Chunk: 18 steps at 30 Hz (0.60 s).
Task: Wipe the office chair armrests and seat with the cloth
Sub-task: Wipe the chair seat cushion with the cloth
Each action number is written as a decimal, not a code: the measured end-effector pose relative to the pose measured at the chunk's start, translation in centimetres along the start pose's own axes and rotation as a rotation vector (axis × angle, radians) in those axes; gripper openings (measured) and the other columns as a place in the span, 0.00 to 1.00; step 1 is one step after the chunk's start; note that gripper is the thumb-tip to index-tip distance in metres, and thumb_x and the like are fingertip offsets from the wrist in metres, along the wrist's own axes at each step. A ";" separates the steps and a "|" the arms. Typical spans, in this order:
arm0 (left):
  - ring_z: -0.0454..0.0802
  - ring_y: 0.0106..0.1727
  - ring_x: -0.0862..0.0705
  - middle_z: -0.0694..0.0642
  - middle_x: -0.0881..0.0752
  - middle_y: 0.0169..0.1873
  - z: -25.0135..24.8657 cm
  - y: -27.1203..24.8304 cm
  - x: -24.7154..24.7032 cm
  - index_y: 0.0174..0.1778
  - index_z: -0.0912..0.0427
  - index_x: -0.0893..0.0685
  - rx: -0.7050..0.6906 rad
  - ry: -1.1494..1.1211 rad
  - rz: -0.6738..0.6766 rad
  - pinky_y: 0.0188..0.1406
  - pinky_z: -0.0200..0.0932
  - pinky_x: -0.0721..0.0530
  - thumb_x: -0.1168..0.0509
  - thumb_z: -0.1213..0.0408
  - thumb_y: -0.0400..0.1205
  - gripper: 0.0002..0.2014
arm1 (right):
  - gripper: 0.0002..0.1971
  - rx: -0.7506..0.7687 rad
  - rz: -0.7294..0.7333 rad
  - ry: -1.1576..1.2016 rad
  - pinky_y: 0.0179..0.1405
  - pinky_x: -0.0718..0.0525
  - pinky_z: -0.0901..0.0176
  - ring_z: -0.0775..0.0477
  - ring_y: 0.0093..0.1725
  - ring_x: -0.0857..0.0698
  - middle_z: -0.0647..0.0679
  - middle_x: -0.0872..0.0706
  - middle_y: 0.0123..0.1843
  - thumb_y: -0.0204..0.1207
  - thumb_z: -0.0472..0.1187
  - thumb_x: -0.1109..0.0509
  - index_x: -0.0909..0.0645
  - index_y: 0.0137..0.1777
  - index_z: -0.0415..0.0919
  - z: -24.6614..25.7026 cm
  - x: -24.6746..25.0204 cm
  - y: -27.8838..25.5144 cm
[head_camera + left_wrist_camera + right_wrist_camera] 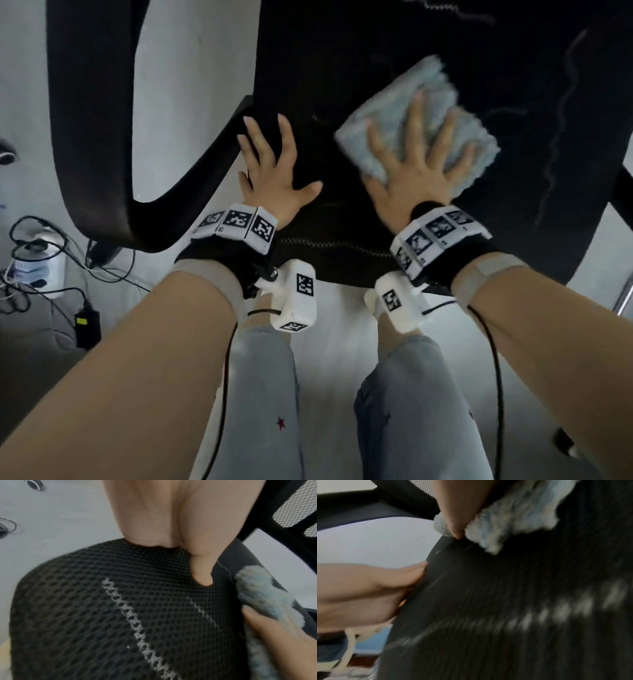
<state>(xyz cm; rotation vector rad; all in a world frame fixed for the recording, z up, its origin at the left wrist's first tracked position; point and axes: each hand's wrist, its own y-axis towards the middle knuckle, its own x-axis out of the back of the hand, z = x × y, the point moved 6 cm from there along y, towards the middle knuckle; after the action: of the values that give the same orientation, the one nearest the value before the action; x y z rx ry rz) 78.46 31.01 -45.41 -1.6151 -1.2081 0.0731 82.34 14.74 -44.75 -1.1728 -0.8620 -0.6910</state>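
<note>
The black mesh seat (342,85) of the office chair fills the upper middle of the head view, with white stitching lines across it. A folded pale blue fluffy cloth (404,102) lies on the seat under my right hand (416,150), whose spread straight fingers press it flat. My left hand (270,161) rests open on the seat's left edge, fingers spread, holding nothing. The black curved left armrest (92,120) loops down beside that hand. In the left wrist view my thumb (200,569) lies on the mesh (120,608), the cloth (260,592) at the right. The right wrist view is blurred; the cloth (518,516) shows at the top.
A power strip (34,263) with tangled cables and a black adapter (87,329) lie on the pale floor at the left. My legs in light jeans (267,394) stand just in front of the seat. The chair's mesh backrest (298,503) shows at the left wrist view's upper right.
</note>
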 end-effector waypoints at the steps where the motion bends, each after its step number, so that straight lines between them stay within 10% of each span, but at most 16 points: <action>1: 0.62 0.77 0.76 0.62 0.78 0.76 0.0 0.0 -0.1 0.78 0.46 0.68 0.011 0.013 -0.017 0.75 0.71 0.62 0.36 0.50 0.77 0.48 | 0.31 0.098 0.008 -0.028 0.70 0.64 0.19 0.27 0.79 0.64 0.47 0.64 0.84 0.75 0.62 0.49 0.59 0.75 0.70 1.6 -0.9 -0.9; 7: 0.63 0.78 0.74 0.63 0.75 0.77 0.1 0.0 -0.2 0.78 0.48 0.68 0.004 0.089 -0.049 0.78 0.69 0.59 0.32 0.53 0.75 0.51 | 0.39 0.484 0.047 -0.243 0.73 0.53 0.25 0.34 0.80 0.54 0.51 0.55 0.84 0.72 0.49 0.37 0.55 0.78 0.62 2.7 -1.6 -1.3; 13: 0.64 0.78 0.73 0.64 0.75 0.77 0.3 0.1 0.0 0.78 0.50 0.68 0.015 0.126 -0.044 0.78 0.67 0.56 0.29 0.62 0.73 0.54 | 0.38 -0.364 -0.181 0.044 0.71 0.40 0.32 0.31 0.78 0.44 0.49 0.55 0.84 0.74 0.37 0.39 0.53 0.79 0.58 -5.7 4.6 4.8; 18: 0.64 0.78 0.74 0.64 0.75 0.77 0.4 -0.6 0.5 0.79 0.53 0.65 -0.024 -0.004 0.001 0.77 0.67 0.61 0.30 0.68 0.73 0.52 | 0.29 0.128 -0.221 -0.216 0.62 0.30 0.31 0.32 0.64 0.26 0.49 0.28 0.77 0.69 0.44 0.40 0.33 0.73 0.56 3.6 -0.3 0.9</action>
<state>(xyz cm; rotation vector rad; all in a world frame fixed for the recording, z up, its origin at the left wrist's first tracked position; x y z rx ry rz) 78.08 31.54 -44.89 -1.6367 -1.2155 0.0631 82.12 18.48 -44.91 -1.0591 -1.2143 -0.6844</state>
